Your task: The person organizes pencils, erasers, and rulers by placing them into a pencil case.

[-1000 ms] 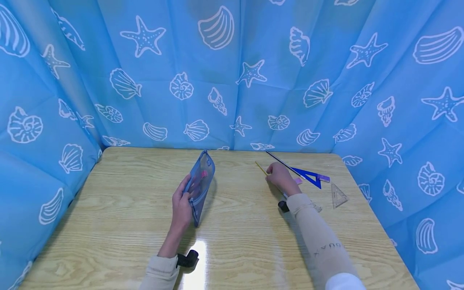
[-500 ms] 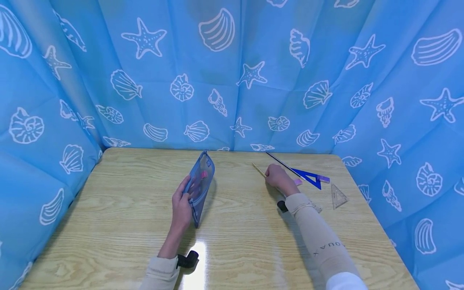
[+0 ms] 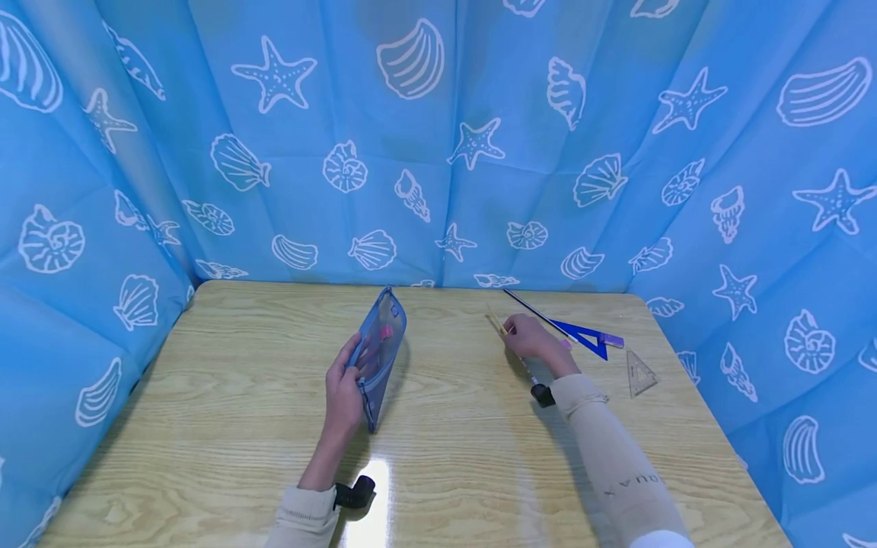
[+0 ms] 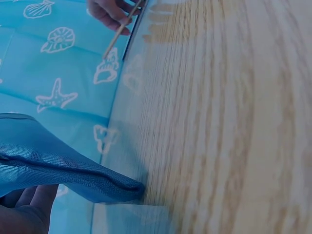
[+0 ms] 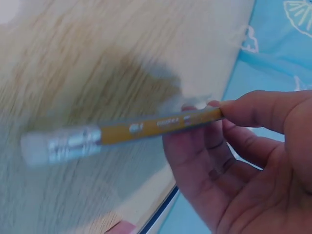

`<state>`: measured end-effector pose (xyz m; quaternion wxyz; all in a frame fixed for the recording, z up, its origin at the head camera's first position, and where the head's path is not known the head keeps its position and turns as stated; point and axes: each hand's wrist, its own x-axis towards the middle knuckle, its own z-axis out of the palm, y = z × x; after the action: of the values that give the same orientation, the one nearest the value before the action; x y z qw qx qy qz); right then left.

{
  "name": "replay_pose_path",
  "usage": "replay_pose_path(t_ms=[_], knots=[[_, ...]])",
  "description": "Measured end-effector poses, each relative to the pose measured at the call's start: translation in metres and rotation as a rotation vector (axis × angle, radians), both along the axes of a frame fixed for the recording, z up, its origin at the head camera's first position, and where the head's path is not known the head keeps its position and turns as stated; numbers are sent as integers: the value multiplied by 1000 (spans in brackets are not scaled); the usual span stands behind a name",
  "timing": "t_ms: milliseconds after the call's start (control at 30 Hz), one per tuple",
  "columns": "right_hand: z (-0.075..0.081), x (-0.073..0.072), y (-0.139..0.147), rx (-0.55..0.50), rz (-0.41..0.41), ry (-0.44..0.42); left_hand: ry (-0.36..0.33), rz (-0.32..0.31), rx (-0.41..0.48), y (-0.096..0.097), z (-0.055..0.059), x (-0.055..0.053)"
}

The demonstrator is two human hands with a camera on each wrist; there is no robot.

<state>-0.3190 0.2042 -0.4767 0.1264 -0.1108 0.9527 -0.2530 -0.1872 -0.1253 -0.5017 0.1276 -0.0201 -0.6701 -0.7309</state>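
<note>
A blue mesh zip pouch [image 3: 382, 358] stands tilted in my left hand [image 3: 344, 392], which grips its left side between thumb and fingers. A small pink item [image 3: 387, 332] shows inside it. In the left wrist view the pouch [image 4: 68, 170] reaches down close to the tabletop. To the right, my right hand [image 3: 533, 339] pinches a yellow pencil [image 5: 151, 127] between thumb and fingertips. The pencil's white eraser end, blurred, points back toward the wrist, and its other end points to the far left.
Beyond the right hand lie a dark pencil [image 3: 534, 308], a blue set square [image 3: 582, 337], a purple eraser [image 3: 612, 340] and a clear set square [image 3: 640, 374]. A pink eraser [image 3: 566, 345] peeks out by the right wrist. A shell-print curtain [image 3: 438, 152] surrounds the wooden table [image 3: 240, 396].
My right hand has turned and shifted slightly, its wrist moving right; the pencil has swung with it, and its eraser end now shows below the hand. My left hand holds the pouch still.
</note>
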Motion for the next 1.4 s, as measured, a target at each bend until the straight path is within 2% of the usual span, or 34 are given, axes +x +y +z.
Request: replay_pose_path(t_ms=[267, 367, 633, 1000, 1133, 1400], knots=[[-1, 7, 4, -129, 84, 11, 2, -11, 12, 0, -1, 0], [-4, 9, 5, -204, 96, -17, 1, -9, 10, 0, -1, 0], [-7, 14, 3, -353, 65, -44, -5, -4, 10, 0, 0, -1], [0, 26, -4, -517, 53, -53, -10, 4, 6, 0, 1, -1], [-7, 26, -6, -541, 34, -31, -10, 5, 8, 0, 1, -1], [-11, 27, -11, -604, 6, 0, -29, 11, 1, 1, 1, -1]])
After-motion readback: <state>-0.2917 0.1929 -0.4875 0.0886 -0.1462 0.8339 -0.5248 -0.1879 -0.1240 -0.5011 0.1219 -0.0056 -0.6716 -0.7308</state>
